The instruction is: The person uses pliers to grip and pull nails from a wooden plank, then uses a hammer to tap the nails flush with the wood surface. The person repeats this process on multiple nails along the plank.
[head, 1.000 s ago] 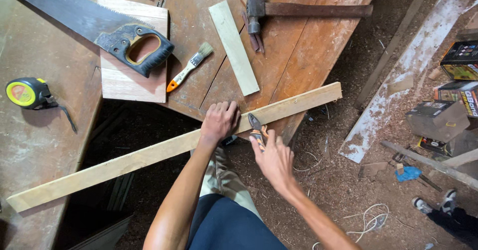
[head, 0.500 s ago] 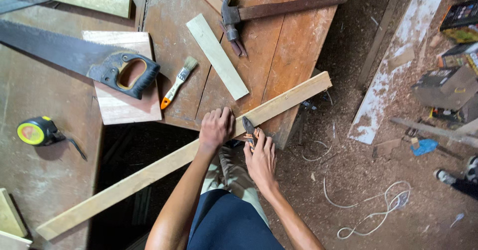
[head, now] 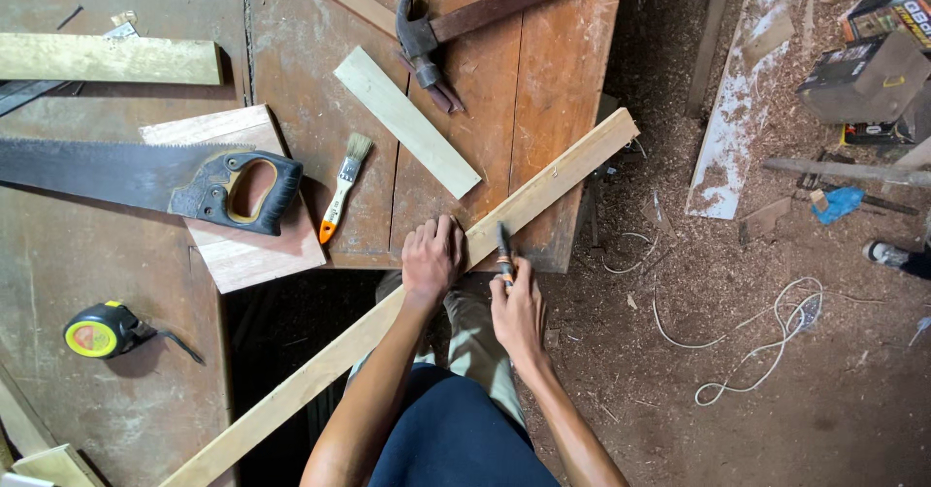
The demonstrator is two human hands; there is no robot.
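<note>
Soft, even daylight fills the place, bright enough to show the grain of the wooden table [head: 291,60] and the sawdust floor [head: 756,351] crisply, with no harsh glare. The gap under the long wooden strip [head: 543,191] falls into deep shadow, and the hammer [head: 427,41] and handsaw [head: 145,181] cast only faint, short shadows. Focus holds sharp throughout, with slight wide-angle stretch at the edges.

Bare bench boards lie open between the short strip [head: 407,120] and the hammer [head: 427,46], paintbrush [head: 344,184] leftward.
</note>
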